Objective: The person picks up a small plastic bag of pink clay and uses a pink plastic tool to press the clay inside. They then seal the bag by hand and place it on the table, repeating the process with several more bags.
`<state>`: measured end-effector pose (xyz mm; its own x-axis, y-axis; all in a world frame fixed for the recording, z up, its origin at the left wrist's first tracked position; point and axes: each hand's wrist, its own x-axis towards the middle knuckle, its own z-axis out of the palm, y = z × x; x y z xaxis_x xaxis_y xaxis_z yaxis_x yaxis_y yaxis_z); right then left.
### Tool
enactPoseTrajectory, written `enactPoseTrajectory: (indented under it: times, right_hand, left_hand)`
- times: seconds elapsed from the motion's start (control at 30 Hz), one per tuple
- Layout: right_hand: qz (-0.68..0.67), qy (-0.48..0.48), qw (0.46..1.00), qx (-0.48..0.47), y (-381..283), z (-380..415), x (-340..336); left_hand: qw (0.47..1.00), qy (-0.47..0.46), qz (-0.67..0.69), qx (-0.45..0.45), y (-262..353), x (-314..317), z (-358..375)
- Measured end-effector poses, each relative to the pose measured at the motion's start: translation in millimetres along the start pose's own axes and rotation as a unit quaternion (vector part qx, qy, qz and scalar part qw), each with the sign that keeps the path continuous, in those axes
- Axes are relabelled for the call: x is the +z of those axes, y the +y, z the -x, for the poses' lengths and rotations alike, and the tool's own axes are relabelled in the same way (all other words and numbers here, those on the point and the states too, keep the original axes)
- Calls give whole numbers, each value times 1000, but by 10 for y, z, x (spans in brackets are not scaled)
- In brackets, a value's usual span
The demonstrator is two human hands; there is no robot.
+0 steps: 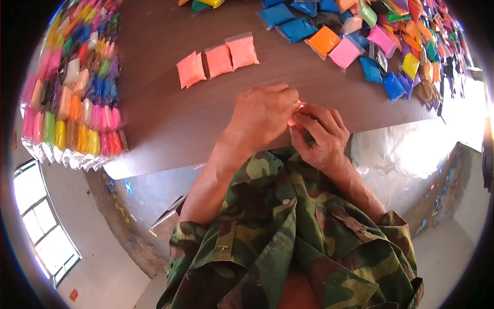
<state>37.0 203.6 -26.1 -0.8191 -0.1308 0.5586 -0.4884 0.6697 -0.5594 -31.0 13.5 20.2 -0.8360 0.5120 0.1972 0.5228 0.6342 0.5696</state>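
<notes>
Left hand (263, 117) and right hand (325, 136) pinching pink item (292, 122), mostly hidden between them, contents unclear, packet pile (381, 41) cut off at top.

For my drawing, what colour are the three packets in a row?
Coral pink packets, clearest in the head view.

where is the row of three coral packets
In the head view, the row of three coral packets lies on the brown table, slightly left of centre near the top, just beyond the left hand.
</notes>
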Motion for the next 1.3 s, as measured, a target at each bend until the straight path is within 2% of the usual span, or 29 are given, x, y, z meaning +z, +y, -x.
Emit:
enactPoseTrajectory:
  times: [0.07, 0.2, 0.37, 0.47, 0.57, 0.67, 0.77, 0.87, 0.97, 1.07, 1.17, 1.27, 1.3]
  right_hand:
    - [2, 8, 1000, -3, 4, 3, 24]
    - [-2, -2, 1000, -5, 27, 15, 11]
    - [9, -2, 1000, 0, 2, 6, 7]
    - [7, 0, 1000, 6, -5, -6, 6]
    - [-7, -3, 1000, -5, 13, -1, -4]
    - [-4, 0, 1000, 3, 13, 16, 19]
    - [-4, -2, 1000, 8, -2, 11, 5]
    - [-10, -7, 1000, 0, 10, 7, 1]
    - [-15, -14, 1000, -8, 23, 21, -6]
    - [-12, -17, 1000, -14, 22, 18, -18]
    - [-12, -19, 1000, -4, 13, 16, -41]
    - [-22, -45, 998, 23, -65, -5, -138]
    - [-2, -65, 998, 8, -90, -34, -183]
  left_hand:
    - [999, -10, -36, -22, 7, 51, -8]
    - [999, 27, -15, -44, -196, 135, -93]
    - [999, 2, 27, -36, 48, -14, 52]
    - [999, 8, -33, -43, -109, 109, 62]
    - [991, 74, -25, -105, -201, 46, 75]
    - [984, 72, 59, -149, -116, -144, 182]
    - [983, 49, 96, -149, -92, -204, 372]
    - [991, 46, 41, -120, -166, -145, 464]
    - [997, 34, -52, -51, -207, -136, 298]
    - [990, 59, -130, -2, -358, 56, -70]
    - [986, 146, -80, 26, -325, 43, -268]
    - [972, 231, 9, -38, -317, -88, -99]
    - [969, 234, 31, -74, -321, -147, 15]
